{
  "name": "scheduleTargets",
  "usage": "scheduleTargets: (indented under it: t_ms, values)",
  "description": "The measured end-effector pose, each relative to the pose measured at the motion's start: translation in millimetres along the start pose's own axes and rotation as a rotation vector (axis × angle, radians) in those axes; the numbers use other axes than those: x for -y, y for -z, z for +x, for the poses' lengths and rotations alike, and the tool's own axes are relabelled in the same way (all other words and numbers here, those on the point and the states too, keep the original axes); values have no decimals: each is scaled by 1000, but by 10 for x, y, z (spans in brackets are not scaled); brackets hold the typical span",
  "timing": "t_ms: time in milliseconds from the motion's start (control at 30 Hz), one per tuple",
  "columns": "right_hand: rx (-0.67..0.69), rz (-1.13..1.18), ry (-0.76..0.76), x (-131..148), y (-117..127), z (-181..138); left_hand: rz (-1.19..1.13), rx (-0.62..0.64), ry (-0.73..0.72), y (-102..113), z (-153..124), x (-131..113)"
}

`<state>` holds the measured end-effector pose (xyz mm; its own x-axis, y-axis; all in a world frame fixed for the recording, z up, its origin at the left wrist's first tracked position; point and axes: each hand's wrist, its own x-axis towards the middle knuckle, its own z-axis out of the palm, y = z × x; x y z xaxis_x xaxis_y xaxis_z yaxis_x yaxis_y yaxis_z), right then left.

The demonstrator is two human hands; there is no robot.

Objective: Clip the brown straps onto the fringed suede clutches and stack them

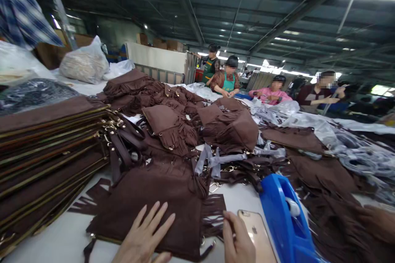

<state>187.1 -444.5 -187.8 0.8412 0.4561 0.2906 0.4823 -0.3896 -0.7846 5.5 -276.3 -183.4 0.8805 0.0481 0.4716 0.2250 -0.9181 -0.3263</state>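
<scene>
A dark brown fringed bag (154, 197) lies flat on the white table in front of me, its zipper edge towards me. My left hand (146, 236) rests on the bag with fingers spread flat. At the bag's right side, my right hand (239, 240) is closed, its fingertips curled at the ends of the fringe (212, 209). Whatever those fingers hold is hidden. A gold phone (257, 234) lies just right of my right hand, partly behind it. Beside the phone stands a blue tape dispenser (285, 213).
A tall stack of brown zippered bags (55, 156) rises at the left. More fringed bags (228, 125) are heaped ahead, with plastic-wrapped straps (358, 152) at the right. Another person's hand (378, 222) touches brown pieces at the right edge. Several people (228, 80) work across the table.
</scene>
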Motion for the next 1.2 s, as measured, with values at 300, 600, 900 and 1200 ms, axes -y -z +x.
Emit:
scheduleTargets:
  t_ms: [300,600,900,1200]
  values:
    - [284,-722,84,129,-369,849,34,-48,-33,-57,-6,32]
    - [330,-748,176,48,-221,722,-41,-67,12,-126,-38,32]
    - [422,-848,191,310,-273,775,-53,-104,29,-133,-55,28]
    - [313,-588,74,325,282,874,-144,-78,61,-108,-79,44]
